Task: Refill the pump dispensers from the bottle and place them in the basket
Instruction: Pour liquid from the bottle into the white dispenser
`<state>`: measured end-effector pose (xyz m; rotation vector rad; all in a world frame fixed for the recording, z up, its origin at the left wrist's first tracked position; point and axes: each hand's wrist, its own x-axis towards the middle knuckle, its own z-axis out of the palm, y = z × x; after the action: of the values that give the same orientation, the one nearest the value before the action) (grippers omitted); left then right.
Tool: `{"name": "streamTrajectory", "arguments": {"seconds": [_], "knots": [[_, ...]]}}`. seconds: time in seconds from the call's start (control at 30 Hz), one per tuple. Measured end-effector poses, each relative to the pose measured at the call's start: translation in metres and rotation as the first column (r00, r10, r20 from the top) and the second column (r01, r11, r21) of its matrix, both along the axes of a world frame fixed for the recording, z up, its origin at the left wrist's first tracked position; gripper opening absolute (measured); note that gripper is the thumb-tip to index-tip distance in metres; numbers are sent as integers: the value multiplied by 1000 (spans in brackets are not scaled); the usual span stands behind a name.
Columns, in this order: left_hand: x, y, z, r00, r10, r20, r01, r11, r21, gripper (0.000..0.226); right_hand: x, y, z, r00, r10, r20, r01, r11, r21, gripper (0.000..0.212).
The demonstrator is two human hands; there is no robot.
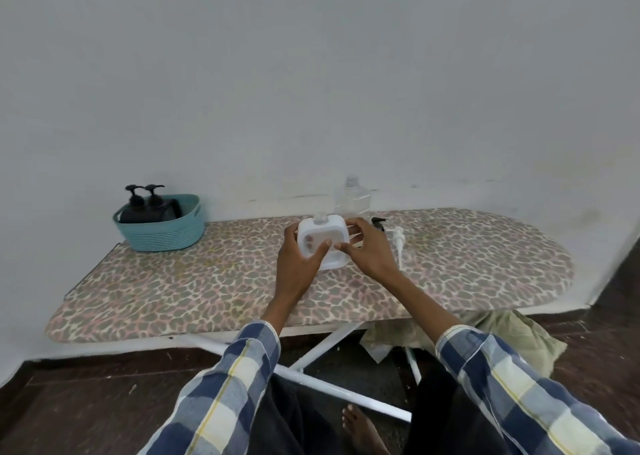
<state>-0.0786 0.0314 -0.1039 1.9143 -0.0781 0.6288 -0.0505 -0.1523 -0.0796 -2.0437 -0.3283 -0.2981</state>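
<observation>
A white square dispenser bottle (323,238) with its pump off stands on the ironing board (207,281). My left hand (299,262) grips its left side and my right hand (369,252) holds its right side. Its white pump (399,243) lies on the board just right of my right hand, next to a black pump head (378,223). A clear plastic bottle (351,198) without a cap stands behind the dispenser by the wall. A teal basket (161,234) at the board's back left holds two black pump dispensers (145,205).
The board has a leopard-print cover and white crossed legs (322,347) below its front edge. A white wall runs right behind it. A greenish cloth (502,330) lies on the dark floor under the board's right end. My bare foot (363,434) is on the floor.
</observation>
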Motion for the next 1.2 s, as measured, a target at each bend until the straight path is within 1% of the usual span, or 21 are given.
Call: {"name": "streamTrajectory", "arguments": {"seconds": [0.13,0.23,0.3,0.4,0.47,0.57,0.63,0.73,0.8,0.83,0.97,1.03,1.07,1.13,1.2], "knots": [[2,-7,-8,999,-5,-47,5,1000,-8,62,-5,-16,-3,1000,-1,16,1,1000,6,49],[-1,-7,-12,998,-5,-59,10,996,87,60,-7,-26,-6,1000,11,12,-11,999,32,44],[-2,-5,-16,998,-7,-63,15,992,125,60,-8,-32,-8,1000,16,17,-17,998,54,33],[-1,-1,-19,998,15,-59,-7,990,138,58,-8,-40,-11,999,0,42,-4,996,93,15],[1,1,-19,998,34,-43,-27,990,141,55,-7,-47,-13,998,-41,37,35,989,145,16],[3,4,-19,996,85,-21,-81,985,150,53,-3,-61,-14,986,-165,-2,161,957,241,25],[6,9,-19,994,112,-15,-108,983,147,54,2,-69,-14,972,-235,-26,233,930,283,26],[11,15,-18,989,144,-18,-140,980,141,60,10,-73,-11,964,-265,-30,262,919,295,22],[14,18,-17,987,157,-18,-153,979,135,62,14,-68,-8,971,-239,-7,232,932,277,17],[14,18,-17,986,166,-16,-163,979,126,62,16,-63,-7,975,-220,2,212,942,262,20],[13,17,-20,984,178,-19,-176,981,86,65,31,-46,-21,990,-136,-33,140,974,179,59],[12,16,-22,984,171,-43,-167,982,86,63,41,-36,-32,989,-140,-40,143,985,96,71],[11,16,-22,984,168,-53,-162,982,101,63,46,-31,-36,988,-149,-33,150,987,60,73],[11,16,-24,984,160,-74,-148,977,151,66,54,-20,-40,988,-154,-18,154,988,3,68],[13,17,-26,984,144,-101,-124,976,178,68,59,-11,-37,990,-138,-37,137,990,-8,63]]}}
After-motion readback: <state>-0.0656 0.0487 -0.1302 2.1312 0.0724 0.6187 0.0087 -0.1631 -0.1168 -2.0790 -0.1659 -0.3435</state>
